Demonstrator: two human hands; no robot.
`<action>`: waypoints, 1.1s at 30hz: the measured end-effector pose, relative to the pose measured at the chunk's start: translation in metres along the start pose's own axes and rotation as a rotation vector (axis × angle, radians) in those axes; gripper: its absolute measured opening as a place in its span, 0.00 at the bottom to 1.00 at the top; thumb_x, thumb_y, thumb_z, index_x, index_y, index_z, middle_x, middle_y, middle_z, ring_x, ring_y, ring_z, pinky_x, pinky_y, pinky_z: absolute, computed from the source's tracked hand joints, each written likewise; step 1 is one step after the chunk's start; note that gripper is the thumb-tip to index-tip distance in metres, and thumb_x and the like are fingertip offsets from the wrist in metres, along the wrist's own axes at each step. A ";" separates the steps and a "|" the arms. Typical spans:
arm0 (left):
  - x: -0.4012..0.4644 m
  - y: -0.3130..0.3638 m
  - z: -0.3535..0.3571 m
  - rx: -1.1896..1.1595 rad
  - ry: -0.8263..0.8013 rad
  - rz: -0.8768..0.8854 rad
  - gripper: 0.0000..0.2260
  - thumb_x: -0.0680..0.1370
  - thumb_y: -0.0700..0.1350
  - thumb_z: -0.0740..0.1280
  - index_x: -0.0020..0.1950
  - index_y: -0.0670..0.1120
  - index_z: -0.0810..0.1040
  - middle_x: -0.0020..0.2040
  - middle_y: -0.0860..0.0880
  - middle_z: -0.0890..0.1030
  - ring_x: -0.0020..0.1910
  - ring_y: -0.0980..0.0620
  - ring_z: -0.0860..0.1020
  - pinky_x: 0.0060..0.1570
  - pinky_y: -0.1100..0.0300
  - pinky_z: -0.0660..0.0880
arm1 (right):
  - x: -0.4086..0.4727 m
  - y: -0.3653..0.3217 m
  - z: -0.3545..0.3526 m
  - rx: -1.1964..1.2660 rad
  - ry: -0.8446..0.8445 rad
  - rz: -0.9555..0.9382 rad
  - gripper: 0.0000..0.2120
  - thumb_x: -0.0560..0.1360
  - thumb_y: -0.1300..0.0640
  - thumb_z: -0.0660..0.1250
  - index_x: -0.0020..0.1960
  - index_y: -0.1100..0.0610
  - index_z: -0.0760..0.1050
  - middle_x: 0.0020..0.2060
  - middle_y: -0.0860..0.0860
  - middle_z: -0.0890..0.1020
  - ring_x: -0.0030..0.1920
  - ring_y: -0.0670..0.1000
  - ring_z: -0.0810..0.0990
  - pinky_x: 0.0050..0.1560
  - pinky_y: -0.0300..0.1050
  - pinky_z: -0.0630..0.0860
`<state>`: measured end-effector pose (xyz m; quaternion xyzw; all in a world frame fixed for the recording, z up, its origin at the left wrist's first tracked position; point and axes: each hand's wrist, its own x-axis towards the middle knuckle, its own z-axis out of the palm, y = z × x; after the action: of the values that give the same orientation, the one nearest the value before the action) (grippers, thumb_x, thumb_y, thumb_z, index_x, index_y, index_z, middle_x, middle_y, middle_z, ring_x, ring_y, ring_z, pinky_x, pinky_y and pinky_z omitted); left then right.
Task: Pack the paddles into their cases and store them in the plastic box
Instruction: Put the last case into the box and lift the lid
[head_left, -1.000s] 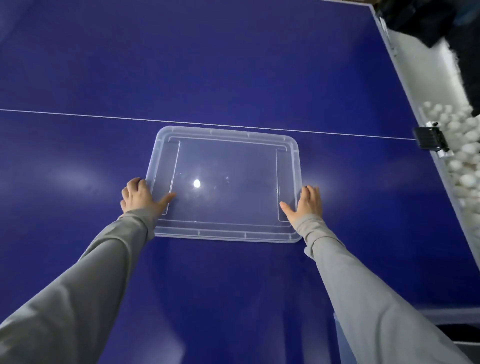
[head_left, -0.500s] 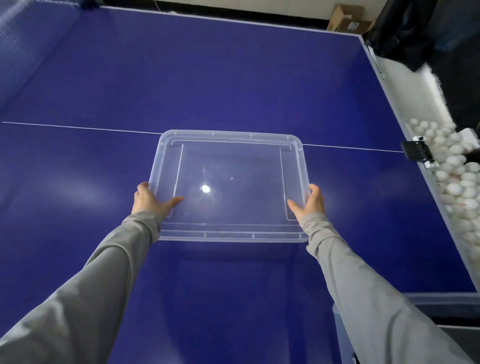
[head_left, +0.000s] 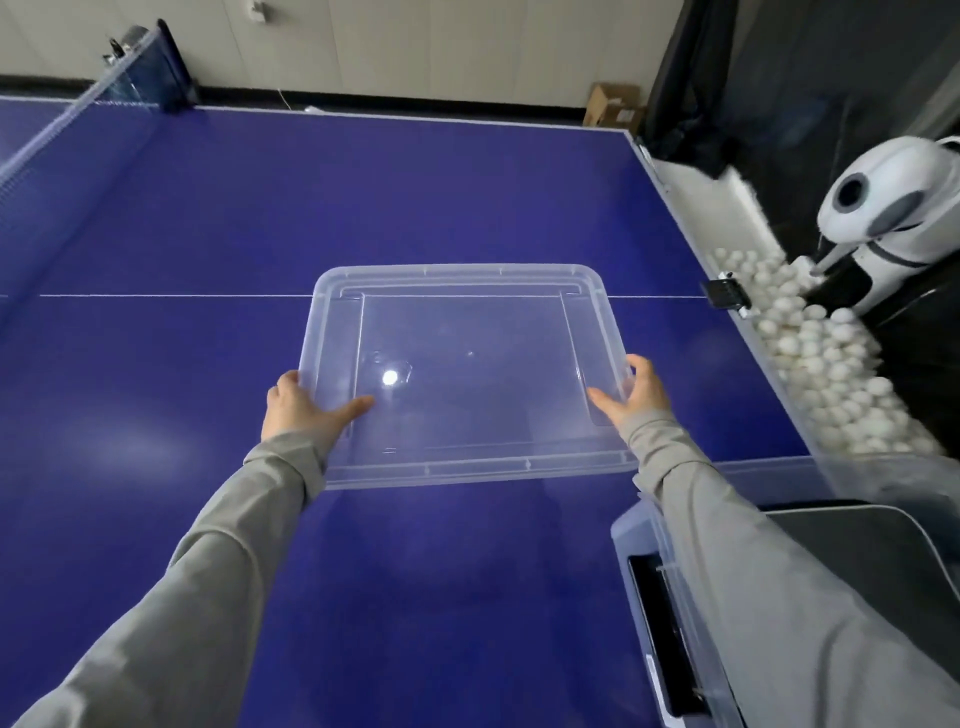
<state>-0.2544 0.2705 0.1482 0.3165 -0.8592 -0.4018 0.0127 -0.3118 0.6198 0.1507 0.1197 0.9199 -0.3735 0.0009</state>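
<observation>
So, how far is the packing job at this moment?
Near the end, it seems. Done: dark cases appear to lie in the plastic box at lower right, though paddles cannot be seen. In hand: the left hand and right hand grip the clear lid above the table-tennis table. Left: setting the lid on the box.

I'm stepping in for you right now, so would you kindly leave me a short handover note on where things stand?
Left hand: grips the clear lid's left edge, thumb on top.
Right hand: grips the lid's right edge.
The lid is above the blue table.
Plastic box: at the table's near right corner, open, with something dark inside; I cannot tell what.
Done: unclear; no paddles or cases are in plain view.
Left: check the contents, then fit the lid on the box.
</observation>
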 end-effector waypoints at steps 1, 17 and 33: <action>-0.011 0.005 0.000 0.015 -0.009 0.003 0.44 0.64 0.57 0.77 0.72 0.43 0.60 0.68 0.43 0.67 0.65 0.43 0.70 0.60 0.49 0.68 | -0.005 0.003 -0.010 -0.003 -0.003 0.006 0.33 0.70 0.56 0.73 0.69 0.61 0.62 0.66 0.59 0.69 0.65 0.58 0.69 0.64 0.49 0.66; -0.235 0.079 0.105 0.018 0.023 -0.001 0.43 0.65 0.58 0.76 0.72 0.44 0.60 0.67 0.43 0.68 0.63 0.41 0.71 0.56 0.50 0.69 | -0.056 0.155 -0.200 -0.067 -0.014 -0.023 0.34 0.70 0.55 0.72 0.70 0.61 0.62 0.64 0.60 0.73 0.63 0.59 0.72 0.62 0.50 0.68; -0.393 0.091 0.215 0.037 -0.017 -0.088 0.38 0.64 0.56 0.77 0.67 0.42 0.67 0.61 0.42 0.73 0.59 0.41 0.73 0.53 0.51 0.70 | -0.101 0.309 -0.296 -0.142 0.023 -0.030 0.32 0.68 0.58 0.74 0.68 0.64 0.66 0.63 0.64 0.70 0.65 0.62 0.67 0.67 0.53 0.63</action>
<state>-0.0483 0.6777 0.1576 0.3507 -0.8518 -0.3888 -0.0178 -0.1195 1.0149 0.1605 0.1100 0.9457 -0.3058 -0.0067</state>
